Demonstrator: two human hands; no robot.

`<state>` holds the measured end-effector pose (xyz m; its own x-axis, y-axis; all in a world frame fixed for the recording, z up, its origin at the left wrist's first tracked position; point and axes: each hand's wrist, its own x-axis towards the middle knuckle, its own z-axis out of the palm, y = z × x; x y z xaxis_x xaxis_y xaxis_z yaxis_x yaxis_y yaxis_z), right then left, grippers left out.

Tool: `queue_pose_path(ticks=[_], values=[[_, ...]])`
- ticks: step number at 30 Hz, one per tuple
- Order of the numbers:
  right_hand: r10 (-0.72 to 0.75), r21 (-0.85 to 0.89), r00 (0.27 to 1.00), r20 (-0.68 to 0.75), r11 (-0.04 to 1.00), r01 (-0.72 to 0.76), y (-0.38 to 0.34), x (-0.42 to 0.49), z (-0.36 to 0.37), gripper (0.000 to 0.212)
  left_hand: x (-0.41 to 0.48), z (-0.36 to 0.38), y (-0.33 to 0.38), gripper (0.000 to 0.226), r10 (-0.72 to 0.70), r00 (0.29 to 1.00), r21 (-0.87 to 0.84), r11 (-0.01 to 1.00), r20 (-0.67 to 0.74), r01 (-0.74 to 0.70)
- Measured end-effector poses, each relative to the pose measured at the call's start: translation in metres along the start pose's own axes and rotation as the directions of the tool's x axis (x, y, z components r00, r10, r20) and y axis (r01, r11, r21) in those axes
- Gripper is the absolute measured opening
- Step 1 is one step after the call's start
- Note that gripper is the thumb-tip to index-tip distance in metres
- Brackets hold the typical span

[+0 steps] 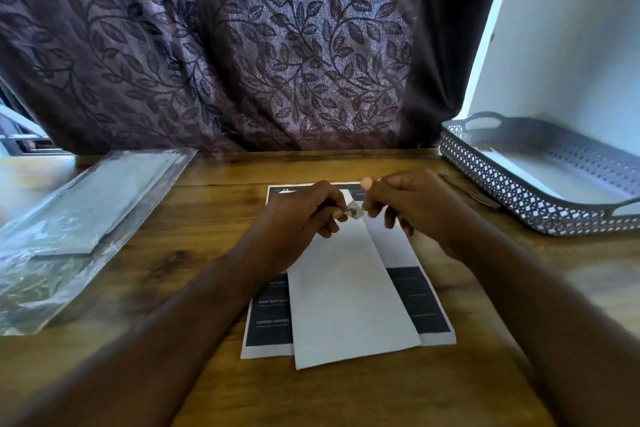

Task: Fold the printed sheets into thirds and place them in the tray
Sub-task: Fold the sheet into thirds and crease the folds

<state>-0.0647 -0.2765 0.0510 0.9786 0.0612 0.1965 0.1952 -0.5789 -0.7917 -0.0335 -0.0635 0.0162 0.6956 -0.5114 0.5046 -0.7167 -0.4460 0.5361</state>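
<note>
A folded white sheet (349, 291) lies lengthwise on top of a flat printed sheet (268, 322) with dark panels, in the middle of the wooden table (173, 288). Above the folded sheet's far end, my left hand (301, 215) and my right hand (415, 204) meet. Both pinch a small dark and white object (354, 212) between their fingertips; what it is I cannot tell. The grey perforated tray (512, 191) stands at the right, with white paper lying inside it.
A clear plastic sleeve (79, 218) holding paper lies at the left of the table. A dark leaf-patterned curtain (242, 45) hangs behind the table's far edge. A white wall rises behind the tray.
</note>
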Motion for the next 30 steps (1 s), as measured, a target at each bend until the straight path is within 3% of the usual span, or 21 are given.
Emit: queue_pose_path(ticks=[8, 12, 15, 19, 22, 26, 30], values=[[-0.033, -0.053, 0.989, 0.145, 0.998, 0.041, 0.010, 0.004, 0.010, 0.007, 0.000, -0.001, 0.002, 0.011, -0.005, 0.999, 0.072, 0.997, 0.047, 0.002], [0.010, 0.017, 0.999, -0.031, 1.000, -0.009, 0.023, 0.013, 0.013, 0.013, 0.002, -0.003, -0.008, 0.033, -0.047, 0.996, 0.147, 0.988, -0.071, 0.057], [0.056, 0.010, 0.988, -0.140, 0.998, -0.055, 0.031, 0.017, 0.014, 0.018, 0.004, -0.008, -0.028, 0.040, -0.159, 0.982, 0.242, 0.954, -0.101, 0.180], [0.062, -0.057, 0.989, -0.132, 0.996, -0.070, 0.039, 0.019, 0.017, 0.024, 0.008, -0.012, -0.046, 0.050, -0.322, 0.944, 0.204, 0.922, -0.068, 0.329], [0.057, -0.104, 0.991, -0.124, 0.992, -0.070, 0.041, 0.019, 0.018, 0.032, 0.017, -0.010, -0.052, 0.054, -0.364, 0.931, 0.197, 0.911, -0.027, 0.362], [0.056, -0.122, 0.990, -0.131, 0.990, -0.072, 0.040, 0.018, 0.022, 0.034, 0.034, -0.005, -0.054, 0.042, -0.359, 0.933, 0.319, 0.884, -0.009, 0.343], [0.042, -0.132, 0.990, -0.136, 0.989, -0.060, 0.041, 0.018, 0.021, 0.022, 0.056, 0.001, -0.057, 0.026, -0.384, 0.923, 0.391, 0.849, -0.006, 0.355]])
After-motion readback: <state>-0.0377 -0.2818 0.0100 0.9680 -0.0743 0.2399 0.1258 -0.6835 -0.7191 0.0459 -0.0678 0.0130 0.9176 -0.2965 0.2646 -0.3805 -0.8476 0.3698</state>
